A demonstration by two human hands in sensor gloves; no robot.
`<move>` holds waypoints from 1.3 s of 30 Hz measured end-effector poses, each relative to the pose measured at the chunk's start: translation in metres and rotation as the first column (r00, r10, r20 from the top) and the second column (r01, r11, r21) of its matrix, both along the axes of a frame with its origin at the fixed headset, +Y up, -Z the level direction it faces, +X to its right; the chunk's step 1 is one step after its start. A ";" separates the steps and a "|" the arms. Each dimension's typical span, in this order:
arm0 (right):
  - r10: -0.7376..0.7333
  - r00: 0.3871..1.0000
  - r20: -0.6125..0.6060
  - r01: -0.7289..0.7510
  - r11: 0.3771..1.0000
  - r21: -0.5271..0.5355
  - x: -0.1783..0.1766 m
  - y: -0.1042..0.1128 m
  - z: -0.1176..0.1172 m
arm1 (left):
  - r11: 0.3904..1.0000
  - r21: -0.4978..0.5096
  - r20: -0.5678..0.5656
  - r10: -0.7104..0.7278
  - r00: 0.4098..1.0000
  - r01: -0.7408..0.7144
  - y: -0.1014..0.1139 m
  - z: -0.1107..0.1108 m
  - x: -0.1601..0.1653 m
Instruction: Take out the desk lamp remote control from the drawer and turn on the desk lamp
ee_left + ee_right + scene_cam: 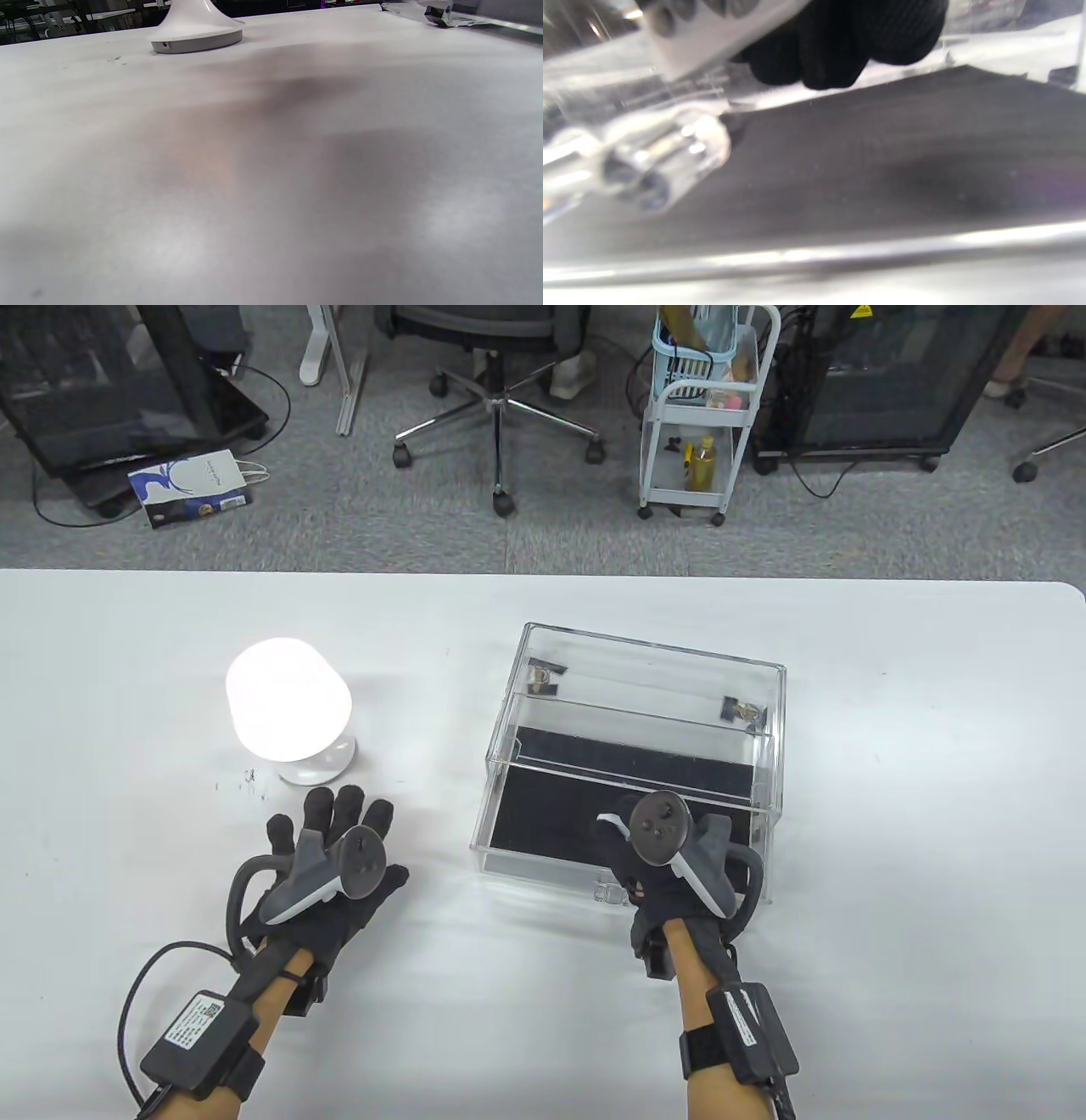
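The desk lamp point(288, 708) stands lit on the white table point(127, 661) at the left; its base also shows in the left wrist view point(197, 36). My left hand point(339, 819) lies flat on the table just in front of the lamp base, fingers spread, holding nothing. The clear acrylic drawer box point(645, 704) has its black-lined drawer point(543, 814) pulled out. My right hand point(624, 848) is over the drawer's front part and grips the white remote control point(712, 25), whose grey buttons show in the right wrist view; one white end shows in the table view point(609, 821).
The drawer's clear handle point(607, 892) sticks out at the front, close under my right hand, and appears blurred in the right wrist view point(666, 161). Beyond the table's far edge are an office chair point(501, 390) and a white cart point(700, 415).
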State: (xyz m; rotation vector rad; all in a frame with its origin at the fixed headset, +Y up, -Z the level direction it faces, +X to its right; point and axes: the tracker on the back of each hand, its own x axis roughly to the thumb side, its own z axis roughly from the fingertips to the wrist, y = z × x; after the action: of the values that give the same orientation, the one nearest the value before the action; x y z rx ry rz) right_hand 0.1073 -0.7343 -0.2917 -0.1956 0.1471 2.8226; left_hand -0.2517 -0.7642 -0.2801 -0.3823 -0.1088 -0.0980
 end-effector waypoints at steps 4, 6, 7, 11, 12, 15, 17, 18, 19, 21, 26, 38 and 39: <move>0.030 0.999 -0.016 -0.030 0.999 -0.015 -0.003 -0.002 -0.001 | 1.000 -0.006 -0.001 -0.001 1.000 0.001 0.000 0.000 0.000; 0.040 0.999 -0.011 -0.040 0.999 -0.020 -0.003 -0.003 -0.001 | 1.000 -0.009 -0.001 -0.002 1.000 0.002 0.000 0.001 0.000; 0.040 0.999 -0.010 -0.040 0.999 -0.021 -0.003 -0.003 -0.002 | 1.000 -0.009 0.000 -0.003 1.000 0.003 0.000 0.001 0.001; 0.028 1.000 -0.001 -0.028 0.999 -0.031 -0.002 -0.003 -0.002 | 1.000 -0.011 0.000 -0.005 1.000 0.005 0.000 0.001 0.001; 0.025 1.000 0.001 -0.025 0.999 -0.033 -0.002 -0.003 -0.002 | 1.000 -0.011 0.000 -0.005 1.000 0.005 0.000 0.001 0.001; 0.018 1.000 0.006 -0.018 0.999 -0.040 -0.002 -0.003 -0.002 | 1.000 -0.015 0.001 -0.007 1.000 0.007 0.000 0.001 0.001; 0.015 1.000 0.009 -0.014 0.999 -0.042 -0.002 -0.002 -0.002 | 1.000 -0.019 0.001 -0.008 1.000 0.008 0.000 0.001 0.002; 0.013 1.000 0.010 -0.013 0.999 -0.040 -0.002 -0.002 -0.002 | 1.000 -0.019 0.002 -0.008 1.000 0.008 0.000 0.001 0.002; 0.010 1.000 0.009 -0.010 0.999 -0.035 -0.002 -0.002 -0.002 | 1.000 -0.020 0.002 -0.007 1.000 0.007 0.000 0.001 0.002; 0.014 1.000 0.008 -0.014 0.999 -0.030 -0.002 -0.002 -0.002 | 1.000 -0.021 0.002 -0.005 1.000 0.006 0.000 0.001 0.002; 0.019 1.000 0.001 -0.019 1.000 -0.005 -0.001 0.001 0.000 | 1.000 -0.020 0.006 0.000 1.000 0.000 0.001 0.001 0.003; 0.150 0.986 -0.073 -0.148 0.989 0.027 -0.026 0.053 0.033 | 1.000 -0.001 0.021 0.011 1.000 -0.011 0.009 0.005 0.006; 0.167 0.983 -0.079 -0.165 0.986 0.027 -0.026 0.054 0.034 | 1.000 0.003 0.021 0.010 1.000 -0.010 0.010 0.006 0.006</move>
State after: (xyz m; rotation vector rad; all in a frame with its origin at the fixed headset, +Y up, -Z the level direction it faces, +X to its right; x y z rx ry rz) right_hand 0.0809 -0.6800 -0.2573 -0.0931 0.1255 2.9988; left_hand -0.2459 -0.7541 -0.2741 -0.3776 -0.1316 -0.0922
